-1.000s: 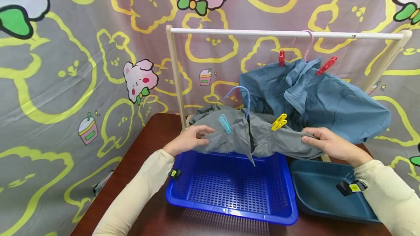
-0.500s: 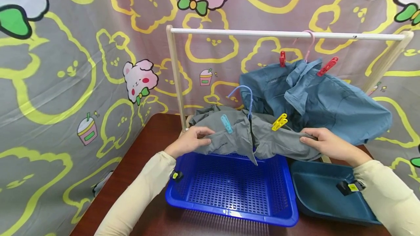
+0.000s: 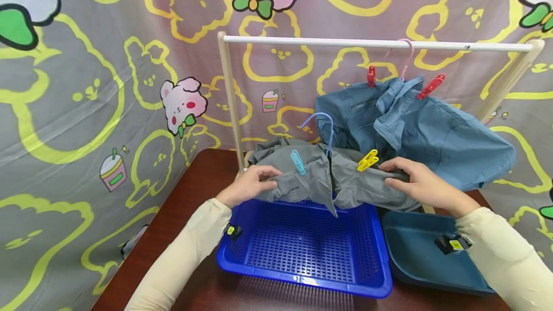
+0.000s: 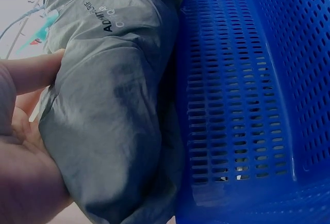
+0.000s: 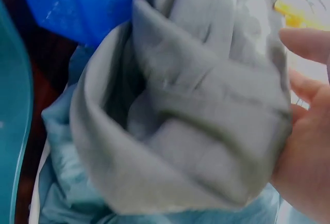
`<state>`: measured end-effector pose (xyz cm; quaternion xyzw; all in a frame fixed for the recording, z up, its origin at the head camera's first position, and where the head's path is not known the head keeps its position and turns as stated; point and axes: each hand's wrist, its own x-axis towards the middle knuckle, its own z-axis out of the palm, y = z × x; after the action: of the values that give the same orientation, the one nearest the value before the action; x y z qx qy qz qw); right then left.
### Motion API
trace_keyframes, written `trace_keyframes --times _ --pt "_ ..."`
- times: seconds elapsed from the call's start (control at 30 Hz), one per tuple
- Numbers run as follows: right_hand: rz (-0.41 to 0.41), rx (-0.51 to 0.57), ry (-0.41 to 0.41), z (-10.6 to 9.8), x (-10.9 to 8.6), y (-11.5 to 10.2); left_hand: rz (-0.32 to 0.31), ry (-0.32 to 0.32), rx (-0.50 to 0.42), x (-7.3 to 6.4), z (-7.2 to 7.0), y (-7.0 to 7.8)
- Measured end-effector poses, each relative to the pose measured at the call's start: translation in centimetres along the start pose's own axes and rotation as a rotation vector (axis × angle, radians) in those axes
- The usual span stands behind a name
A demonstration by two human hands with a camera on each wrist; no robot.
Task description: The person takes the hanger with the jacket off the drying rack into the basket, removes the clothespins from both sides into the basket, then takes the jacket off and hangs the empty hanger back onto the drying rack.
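A grey shirt [image 3: 302, 186] lies bunched over the back of the blue basket, on a blue hanger [image 3: 331, 128]. A light-blue clothespin [image 3: 298, 162] and a yellow clothespin [image 3: 368, 160] are clipped to it. At its left end my left hand [image 3: 248, 185] pinches the cloth; in the left wrist view some fingers of that hand [image 4: 31, 131] go behind the fabric. My right hand [image 3: 421, 187] is at the shirt's right part, thumb and fingers spread at the cloth close to the yellow clothespin. The right wrist view shows the open end of a grey sleeve [image 5: 206, 105], blurred.
A blue-grey shirt [image 3: 432, 128] with two red clothespins [image 3: 430, 87] hangs on a pink hanger [image 3: 406, 61] from the white rail [image 3: 302, 41]. The blue basket [image 3: 302, 280] stands in front. A dark teal tub [image 3: 432, 272] sits to its right on the brown table [image 3: 194, 181].
My right hand has shifted left along the grey shirt toward the yellow clothespin, its thumb and fingers spreading wider. My left hand keeps nearly the same spot.
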<state>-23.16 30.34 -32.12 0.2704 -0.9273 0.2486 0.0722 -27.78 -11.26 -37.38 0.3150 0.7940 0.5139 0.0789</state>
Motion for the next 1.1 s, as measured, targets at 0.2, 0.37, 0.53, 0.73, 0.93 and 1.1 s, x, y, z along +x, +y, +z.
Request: trace_keyframes --times 0.2,0.37,0.53,0.73,0.93,1.1 --pt "0.036 0.087 0.063 0.1 0.9 -1.2 -0.016 0.010 -0.005 0.1 0.1 0.0" --pt "0.082 0.180 0.064 0.0 1.8 -1.9 -0.022 0.020 -0.005 0.1 0.1 0.1" --pt "0.059 0.288 0.063 0.1 2.3 -2.1 -0.037 0.025 0.002 -0.2 0.2 1.0" --pt "0.066 0.372 0.062 0.1 2.5 -2.2 -0.057 0.024 0.016 -1.0 0.3 3.6" --pt "0.111 0.358 0.055 0.0 2.6 -2.4 -0.051 0.020 0.002 -1.0 0.2 3.6" --pt "0.090 0.365 0.078 -0.1 2.7 -2.7 -0.046 0.018 -0.005 -1.1 0.2 3.5"
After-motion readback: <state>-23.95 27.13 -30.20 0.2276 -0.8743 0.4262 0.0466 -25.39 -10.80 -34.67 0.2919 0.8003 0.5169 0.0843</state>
